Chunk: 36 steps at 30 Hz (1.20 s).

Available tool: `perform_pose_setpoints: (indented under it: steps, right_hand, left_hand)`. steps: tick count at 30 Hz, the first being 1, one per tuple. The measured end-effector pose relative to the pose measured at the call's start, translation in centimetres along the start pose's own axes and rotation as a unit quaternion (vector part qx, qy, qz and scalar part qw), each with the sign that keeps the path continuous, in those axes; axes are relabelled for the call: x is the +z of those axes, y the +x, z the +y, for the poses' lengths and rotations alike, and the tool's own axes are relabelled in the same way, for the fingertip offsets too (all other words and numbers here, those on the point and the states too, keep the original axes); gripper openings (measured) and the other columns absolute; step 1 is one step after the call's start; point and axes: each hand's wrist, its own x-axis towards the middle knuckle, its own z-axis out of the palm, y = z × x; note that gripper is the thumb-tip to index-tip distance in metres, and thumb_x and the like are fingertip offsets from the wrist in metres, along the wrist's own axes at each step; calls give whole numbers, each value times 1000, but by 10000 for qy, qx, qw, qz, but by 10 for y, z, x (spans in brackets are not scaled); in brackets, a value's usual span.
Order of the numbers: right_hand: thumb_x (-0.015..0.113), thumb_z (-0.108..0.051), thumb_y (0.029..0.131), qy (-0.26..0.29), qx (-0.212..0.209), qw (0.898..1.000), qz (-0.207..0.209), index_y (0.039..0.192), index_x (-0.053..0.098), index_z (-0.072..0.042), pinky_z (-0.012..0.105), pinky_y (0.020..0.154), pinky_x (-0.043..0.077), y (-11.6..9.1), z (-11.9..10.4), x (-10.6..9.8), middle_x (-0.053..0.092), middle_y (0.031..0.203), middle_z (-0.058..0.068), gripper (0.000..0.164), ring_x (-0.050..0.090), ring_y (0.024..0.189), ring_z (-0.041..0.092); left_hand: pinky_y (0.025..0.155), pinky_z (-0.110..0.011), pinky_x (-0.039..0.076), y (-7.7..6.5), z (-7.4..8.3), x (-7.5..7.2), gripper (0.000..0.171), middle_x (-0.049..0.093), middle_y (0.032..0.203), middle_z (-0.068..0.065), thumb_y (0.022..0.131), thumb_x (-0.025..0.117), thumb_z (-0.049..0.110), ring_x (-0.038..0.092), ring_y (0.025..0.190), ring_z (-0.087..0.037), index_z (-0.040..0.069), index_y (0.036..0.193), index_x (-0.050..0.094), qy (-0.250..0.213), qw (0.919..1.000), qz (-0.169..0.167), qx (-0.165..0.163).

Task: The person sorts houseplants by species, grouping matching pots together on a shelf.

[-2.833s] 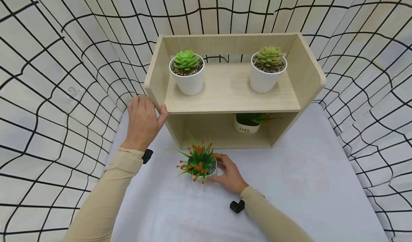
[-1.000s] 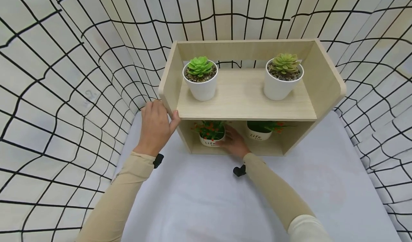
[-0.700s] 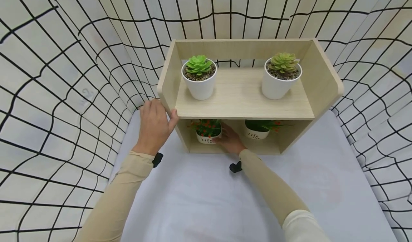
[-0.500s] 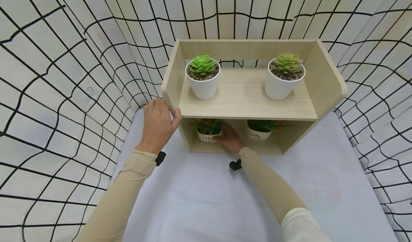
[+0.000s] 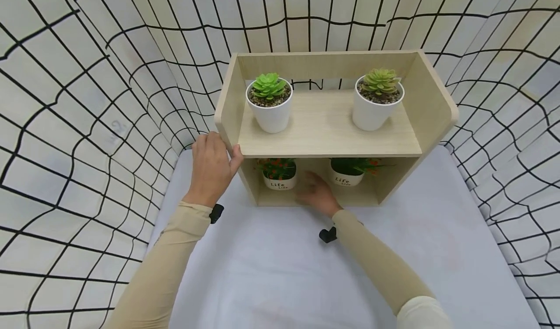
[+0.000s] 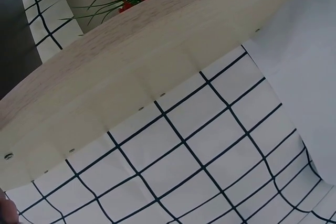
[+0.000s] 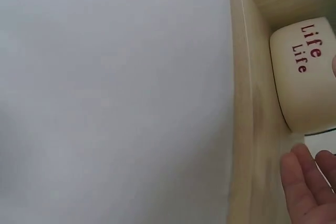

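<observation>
My left hand [image 5: 212,166] grips the left side panel of a two-tier wooden shelf [image 5: 337,154], thumb at its front edge; in the left wrist view only a fingertip shows at the corner. Inside the lower tier, my right hand [image 5: 318,193] is blurred, just right of a white "Life" flower pot [image 5: 280,183] with red-flowered greenery. Its fingers [image 7: 315,182] look fairly straight and apart from the pot in the right wrist view. A second "Life" pot [image 5: 345,179] stands to the right of that hand, its plant partly hidden by the upper board.
Two white pots with succulents, a left one [image 5: 272,115] and a right one [image 5: 374,110], stand on the upper board. A white cloth [image 5: 280,270] covers the table. White walls with a black grid [image 5: 78,139] enclose the shelf on three sides.
The red-flowered pot has gone from in front of the shelf into the lower tier's left part. My right hand has just let go of it and drawn slightly right. The left hand stays put.
</observation>
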Motion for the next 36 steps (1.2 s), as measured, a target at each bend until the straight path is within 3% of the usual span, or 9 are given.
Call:
perform_pose_setpoints:
  steps: [5,10,15,19,22,27,29,36]
  right_hand:
    - [74,-26,94,87,-260,9996,94,153,46,-13,41,95,59,-35,14,-13,54,153,14,66,68,123,34]
    - [74,-28,94,-71,-201,9995,251,145,54,-13,28,82,59,-70,31,-36,64,139,13,57,74,108,27]
    - [72,-28,96,-16,-21,9984,557,142,54,-11,24,75,56,-101,47,-65,68,131,15,53,75,99,23]
    - [67,-23,100,339,-87,9947,966,139,57,-4,22,78,57,-119,52,-84,70,124,21,45,74,93,8]
    - [65,-22,101,347,-198,9913,1254,132,61,-1,22,82,59,-132,48,-101,73,113,15,37,72,90,-1]
    - [66,-27,101,-178,-254,9881,1505,122,68,-8,19,81,57,-147,31,-131,71,96,-18,28,71,89,-4]
    - [65,-26,101,-336,-373,9860,1591,122,67,-9,14,81,55,-150,22,-141,71,97,-19,27,70,89,-6]
    - [68,-25,100,-973,-853,9714,1991,123,68,-12,7,80,50,-153,-7,-173,74,101,-3,27,67,88,-11]
  left_hand:
    - [74,-48,34,-1,-8,0,27,49,88,-25,100,55,16,41,83,-41,-6,86,48,-5,9998,-121,-140]
    - [74,-48,32,-1,-14,-5,27,49,89,-26,101,55,16,41,84,-41,-7,88,47,17,9997,-163,-197]
    - [74,-48,31,1,-19,-8,28,48,89,-26,103,51,19,41,84,-42,-6,90,47,85,9997,-184,-138]
    - [75,-50,33,1,-24,-11,29,48,90,-26,104,47,20,41,86,-42,-6,91,46,85,9995,-239,-188]
    - [78,-52,34,2,-25,-12,30,47,91,-25,105,48,21,41,88,-42,-5,90,45,32,9994,-278,-201]
    - [81,-54,35,1,-26,-15,31,51,95,-27,104,52,23,42,91,-44,-6,93,48,-74,9990,-321,-306]
    - [81,-55,35,1,-27,-18,33,53,97,-28,104,53,25,43,93,-45,-7,97,50,-118,9987,-313,-385]
    - [78,-53,34,-2,-30,-26,40,56,96,-28,101,59,32,45,92,-44,-8,96,52,71,9982,-366,-470]
